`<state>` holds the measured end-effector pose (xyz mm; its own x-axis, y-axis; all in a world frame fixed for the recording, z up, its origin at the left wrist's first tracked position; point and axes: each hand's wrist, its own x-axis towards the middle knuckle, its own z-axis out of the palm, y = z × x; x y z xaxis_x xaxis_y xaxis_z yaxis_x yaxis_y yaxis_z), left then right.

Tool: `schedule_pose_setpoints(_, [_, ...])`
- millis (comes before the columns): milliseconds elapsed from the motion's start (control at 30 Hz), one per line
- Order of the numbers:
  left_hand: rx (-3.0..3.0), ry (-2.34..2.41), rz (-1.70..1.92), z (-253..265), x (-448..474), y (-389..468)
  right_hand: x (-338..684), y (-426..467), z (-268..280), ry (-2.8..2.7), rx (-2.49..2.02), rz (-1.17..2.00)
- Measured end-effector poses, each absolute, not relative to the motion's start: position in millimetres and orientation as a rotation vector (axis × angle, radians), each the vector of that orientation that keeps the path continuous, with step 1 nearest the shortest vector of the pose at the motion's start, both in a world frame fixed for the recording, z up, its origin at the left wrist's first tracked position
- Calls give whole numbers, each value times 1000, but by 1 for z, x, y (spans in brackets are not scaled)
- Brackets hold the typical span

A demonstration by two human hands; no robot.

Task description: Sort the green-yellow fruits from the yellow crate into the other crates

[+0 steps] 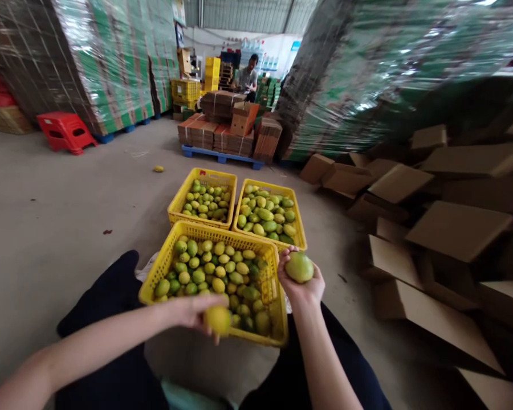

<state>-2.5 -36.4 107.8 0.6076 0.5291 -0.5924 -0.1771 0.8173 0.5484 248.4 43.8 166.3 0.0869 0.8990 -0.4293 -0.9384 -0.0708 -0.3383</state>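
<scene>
A yellow fruit, blurred at lower centre of the frame, is clasped in the fingers of the left hand; a green fruit, right of centre, lies in the right hand, fingers curled round it; the fruit-filled near crate sits between the forearms; cardboard boxes crowd the right; a red stool stands upper left.

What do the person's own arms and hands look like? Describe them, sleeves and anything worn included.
The left hand and right hand are ungloved. The left forearm and right forearm are bare, with no sleeve in view. Neither wrist shows a watch or bracelet. Blur hides any ring on the left.
</scene>
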Motion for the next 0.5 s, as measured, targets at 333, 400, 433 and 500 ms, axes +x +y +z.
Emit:
schedule_pose_setpoints(333, [116, 1063, 1245, 161, -61, 35, 244, 17, 178, 197, -751, 1614])
schedule_pose_setpoints(400, [233, 1081, 1062, 155, -57, 22, 236, 14, 171, 126, -808, 1689])
schedule_pose_setpoints(433, [338, 1083, 960, 153, -56, 18, 230, 12, 166, 72, -851, 1750])
schedule_pose_setpoints(500, [657, 1114, 765, 150, -56, 12, 214, 3, 150, -69, -956, 1915])
